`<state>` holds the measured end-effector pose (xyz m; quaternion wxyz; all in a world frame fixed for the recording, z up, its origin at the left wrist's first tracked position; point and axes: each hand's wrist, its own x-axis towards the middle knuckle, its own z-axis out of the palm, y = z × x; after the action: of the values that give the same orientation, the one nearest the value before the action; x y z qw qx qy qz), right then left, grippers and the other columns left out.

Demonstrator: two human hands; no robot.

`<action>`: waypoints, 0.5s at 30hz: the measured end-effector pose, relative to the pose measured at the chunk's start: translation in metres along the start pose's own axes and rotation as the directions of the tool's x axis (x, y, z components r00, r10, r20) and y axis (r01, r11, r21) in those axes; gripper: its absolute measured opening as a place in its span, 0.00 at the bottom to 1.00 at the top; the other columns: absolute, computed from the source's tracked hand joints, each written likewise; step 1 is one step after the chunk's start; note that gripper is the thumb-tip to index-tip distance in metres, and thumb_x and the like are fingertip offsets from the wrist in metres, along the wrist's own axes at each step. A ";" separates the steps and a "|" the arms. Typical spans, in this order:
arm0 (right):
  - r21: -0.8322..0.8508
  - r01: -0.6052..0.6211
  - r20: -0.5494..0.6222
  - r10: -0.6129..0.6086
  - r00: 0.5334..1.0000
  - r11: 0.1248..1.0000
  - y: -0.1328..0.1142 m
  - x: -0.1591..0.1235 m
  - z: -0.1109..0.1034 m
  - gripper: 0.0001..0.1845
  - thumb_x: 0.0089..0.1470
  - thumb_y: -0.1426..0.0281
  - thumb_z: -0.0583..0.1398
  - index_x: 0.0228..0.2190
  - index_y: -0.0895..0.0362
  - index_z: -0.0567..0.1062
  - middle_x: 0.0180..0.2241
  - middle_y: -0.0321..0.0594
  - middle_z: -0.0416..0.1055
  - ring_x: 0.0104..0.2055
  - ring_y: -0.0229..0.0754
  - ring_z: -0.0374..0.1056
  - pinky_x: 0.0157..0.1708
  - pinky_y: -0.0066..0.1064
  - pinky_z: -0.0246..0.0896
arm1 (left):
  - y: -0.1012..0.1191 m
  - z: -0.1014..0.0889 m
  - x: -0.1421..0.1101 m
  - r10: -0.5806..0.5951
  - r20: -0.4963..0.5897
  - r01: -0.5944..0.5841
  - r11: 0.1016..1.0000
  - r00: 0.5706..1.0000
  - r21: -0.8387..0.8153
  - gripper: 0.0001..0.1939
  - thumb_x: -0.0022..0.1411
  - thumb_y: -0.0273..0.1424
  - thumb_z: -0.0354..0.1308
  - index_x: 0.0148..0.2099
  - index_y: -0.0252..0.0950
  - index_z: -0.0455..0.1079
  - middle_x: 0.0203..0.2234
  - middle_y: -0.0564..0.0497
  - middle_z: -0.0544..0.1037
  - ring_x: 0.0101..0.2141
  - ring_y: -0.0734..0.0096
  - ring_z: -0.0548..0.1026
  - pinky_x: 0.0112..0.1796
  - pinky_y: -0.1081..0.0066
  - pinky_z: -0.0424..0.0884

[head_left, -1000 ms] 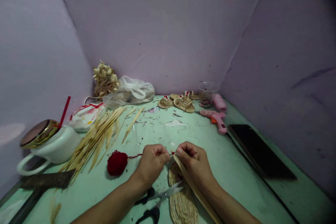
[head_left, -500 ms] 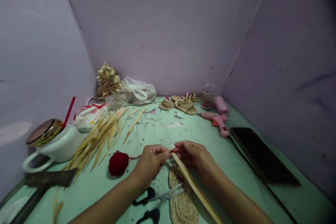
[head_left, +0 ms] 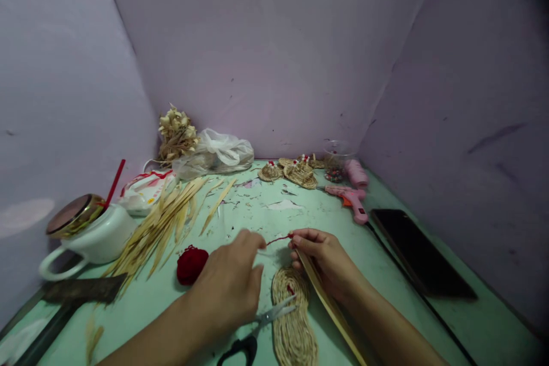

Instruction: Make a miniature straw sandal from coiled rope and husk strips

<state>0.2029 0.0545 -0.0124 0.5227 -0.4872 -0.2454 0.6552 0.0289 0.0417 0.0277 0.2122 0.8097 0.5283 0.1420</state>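
My right hand (head_left: 328, 257) pinches the tip of a long pale dried-leaf strip (head_left: 328, 300), with red yarn (head_left: 278, 239) at its fingertips. The strip slants down toward the bottom edge. The yarn stretches left toward my left hand (head_left: 234, 280), which is blurred, its thumb and forefinger apart; the yarn's path behind that hand is hidden. Left of it sits the dark red yarn ball (head_left: 191, 266). A coiled woven sole (head_left: 294, 320) with a red spot near its top lies below my hands. Scissors (head_left: 274, 313) rest with parted blades over its left side.
Dried strips (head_left: 160, 226), a white cup (head_left: 98, 234) and a hammer-like tool (head_left: 83, 291) lie left. Farther back are a plastic bag (head_left: 225, 151) and small woven slippers (head_left: 300, 174). A pink glue gun (head_left: 354, 200) and black phone (head_left: 422, 254) are right.
My left hand has let go of the strip's tip area and moved left and nearer, its fingers parting. The yarn between the hands is longer. My right hand now pinches the strip's tip.
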 end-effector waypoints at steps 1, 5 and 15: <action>0.004 0.010 -0.018 -0.009 1.000 1.000 -0.002 0.001 -0.001 0.09 0.33 0.74 0.65 0.23 0.61 0.73 0.19 0.35 0.69 0.17 0.32 0.63 0.17 0.24 0.61 | 0.003 -0.003 -0.008 0.004 0.161 -0.024 0.993 0.987 0.117 0.15 0.47 0.25 0.52 0.40 0.40 0.67 0.34 0.47 0.73 0.31 0.61 0.70 0.32 0.65 0.62; -0.014 0.026 -0.062 -0.026 0.998 1.000 -0.005 0.003 -0.007 0.07 0.36 0.74 0.63 0.24 0.61 0.73 0.19 0.33 0.68 0.15 0.29 0.61 0.17 0.23 0.61 | 0.010 0.007 -0.027 -0.118 0.503 -0.084 0.929 0.856 0.361 0.22 0.39 0.19 0.54 0.41 0.35 0.69 0.32 0.39 0.74 0.32 0.49 0.72 0.30 0.60 0.64; 0.003 0.032 -0.065 -0.032 0.997 0.999 -0.003 0.010 -0.011 0.06 0.38 0.74 0.62 0.24 0.61 0.73 0.17 0.32 0.67 0.14 0.29 0.59 0.15 0.21 0.58 | 0.008 0.001 -0.023 -0.062 0.497 -0.176 0.891 0.865 0.418 0.27 0.34 0.20 0.55 0.42 0.34 0.68 0.31 0.38 0.74 0.32 0.50 0.72 0.32 0.60 0.63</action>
<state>0.2146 0.0626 -0.0185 0.5417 -0.5030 -0.2347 0.6313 0.0270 0.0176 0.0304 0.1436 0.8611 0.4488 -0.1911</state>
